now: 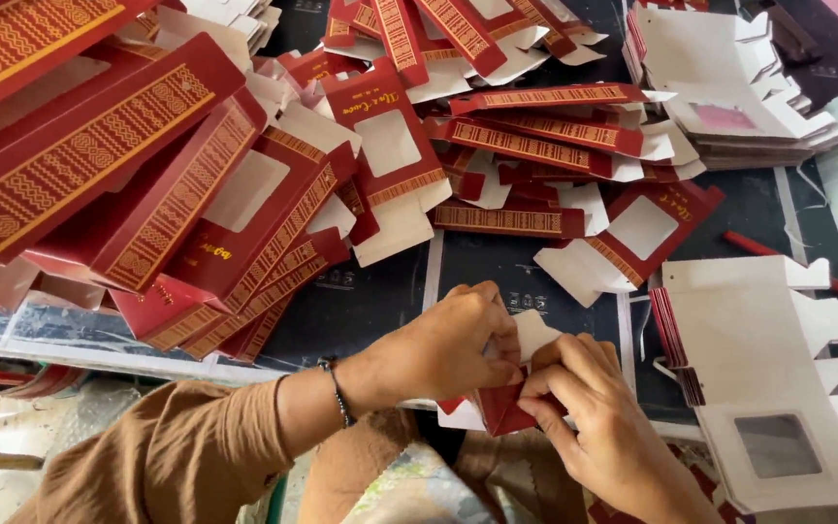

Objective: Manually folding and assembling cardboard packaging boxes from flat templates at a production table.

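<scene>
My left hand [448,344] and my right hand [589,412] meet at the table's near edge, both gripping one small dark red cardboard box blank [501,406] with white flaps. The left fingers curl over its top flap; the right fingers press its red side from the right. A beaded bracelet [338,391] circles my left wrist. Most of the blank is hidden under the two hands.
Folded red window boxes [147,184] with gold bands lie piled at the left and back. A stack of flat blanks, white side up [768,359], sits at the right, another stack [720,87] at the back right. A red pen [778,254] lies on the dark table [370,301].
</scene>
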